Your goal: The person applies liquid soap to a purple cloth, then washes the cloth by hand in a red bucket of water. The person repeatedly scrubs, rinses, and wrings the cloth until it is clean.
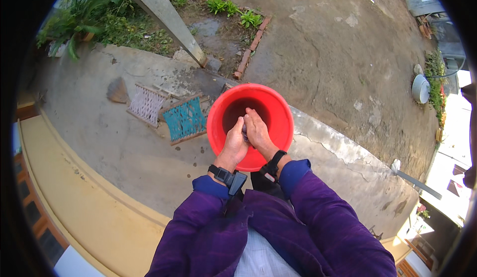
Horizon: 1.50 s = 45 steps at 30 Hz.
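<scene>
Below me is a red plastic bucket (286, 128) with dark liquid (238, 109) inside. Both my hands are over its opening, palms facing each other. My left hand (234, 141) and my right hand (258, 131) press a small dark, purplish bundle (245, 131), perhaps cloth, between them. Most of that bundle is hidden by my palms and fingers. Black straps with devices circle both wrists, below the turned-up blue cuffs of my purple sleeves.
Left of the bucket lie a teal-webbed folding stool (185, 120), a white-webbed one (147, 105) and a brown fan-shaped thing (117, 90). A concrete post (164, 20) rises beside a brick-edged (253, 48) plant bed. A metal basin (421, 89) stands far right, beyond the cracked step edge (335, 143).
</scene>
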Available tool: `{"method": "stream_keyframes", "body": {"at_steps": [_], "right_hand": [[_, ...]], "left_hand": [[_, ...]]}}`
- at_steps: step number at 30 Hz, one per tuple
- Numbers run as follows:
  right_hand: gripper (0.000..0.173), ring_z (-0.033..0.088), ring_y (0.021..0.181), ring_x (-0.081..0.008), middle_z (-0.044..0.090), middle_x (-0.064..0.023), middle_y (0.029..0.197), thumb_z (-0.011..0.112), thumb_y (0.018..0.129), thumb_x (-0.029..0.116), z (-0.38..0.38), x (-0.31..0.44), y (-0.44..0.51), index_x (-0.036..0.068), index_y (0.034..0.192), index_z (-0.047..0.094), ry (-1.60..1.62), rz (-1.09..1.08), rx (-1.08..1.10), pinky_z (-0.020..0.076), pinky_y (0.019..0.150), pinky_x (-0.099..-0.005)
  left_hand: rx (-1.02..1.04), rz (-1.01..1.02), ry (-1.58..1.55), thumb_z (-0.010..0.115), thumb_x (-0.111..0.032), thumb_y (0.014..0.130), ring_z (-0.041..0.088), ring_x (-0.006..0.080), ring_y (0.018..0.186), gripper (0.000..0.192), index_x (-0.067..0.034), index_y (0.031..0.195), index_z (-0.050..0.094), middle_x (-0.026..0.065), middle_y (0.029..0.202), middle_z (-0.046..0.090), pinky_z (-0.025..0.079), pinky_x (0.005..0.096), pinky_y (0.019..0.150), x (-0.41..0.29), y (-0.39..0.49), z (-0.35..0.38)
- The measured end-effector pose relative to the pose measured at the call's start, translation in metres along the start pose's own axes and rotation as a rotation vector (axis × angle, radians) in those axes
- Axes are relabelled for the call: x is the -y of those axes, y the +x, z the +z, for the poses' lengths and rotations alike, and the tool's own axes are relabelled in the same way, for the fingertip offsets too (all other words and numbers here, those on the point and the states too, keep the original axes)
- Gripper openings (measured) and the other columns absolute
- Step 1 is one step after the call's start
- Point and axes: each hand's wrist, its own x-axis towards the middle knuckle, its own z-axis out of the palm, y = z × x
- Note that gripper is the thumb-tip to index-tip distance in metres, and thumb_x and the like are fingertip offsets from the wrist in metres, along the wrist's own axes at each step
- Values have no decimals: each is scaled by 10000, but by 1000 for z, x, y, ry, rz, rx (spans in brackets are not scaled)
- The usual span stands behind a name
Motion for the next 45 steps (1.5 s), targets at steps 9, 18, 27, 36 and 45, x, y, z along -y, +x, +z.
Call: {"method": "stream_keyframes", "body": {"at_steps": [9, 18, 27, 36, 45], "right_hand": [[488, 411, 1447, -434, 507, -296, 1481, 437, 1082, 290, 2, 6, -5, -41, 1426, 533, 70, -2, -78, 323, 1217, -475], [398, 666, 1093, -403, 675, -252, 1206, 481, 1062, 323, -8, -5, 9, 13, 1269, 619, 76, 146, 63, 521, 947, -472], [207, 656, 848, -153, 695, -61, 968, 580, 1048, 208, -25, -22, 30, 22, 1057, 671, 1162, 491, -118, 554, 770, -322], [150, 701, 898, -207, 711, -92, 950, 730, 919, 96, -36, 2, 11, 32, 1044, 677, 1067, 381, -25, 590, 860, -368], [171, 708, 941, -250, 732, -156, 975, 601, 991, 145, -38, 17, -3, -6, 963, 675, 1229, 325, 44, 572, 896, -377]], "left_hand": [[17, -15, 89, 424, -499, 1098, 578, 212, 1217, 509, -68, 1333, 557, 63, 1272, 621, 481, 381, 1051, -4, -3, 2], [142, -71, 154, 411, -556, 1082, 548, 204, 1275, 652, -26, 1460, 453, 103, 1399, 566, 446, 372, 1085, -7, -1, -3], [31, 140, 431, 581, -116, 1039, 557, 185, 1293, 465, 23, 1471, 479, 126, 1408, 581, 464, 345, 1079, -6, -21, 1], [-25, 250, 501, 634, -66, 998, 625, 149, 1159, 308, 29, 1291, 625, 82, 1203, 688, 492, 282, 1002, -2, -21, -10], [116, 3, -206, 576, -319, 1058, 657, 221, 1144, 312, -64, 1227, 635, 83, 1218, 693, 516, 373, 1027, 15, -2, -21]]}}
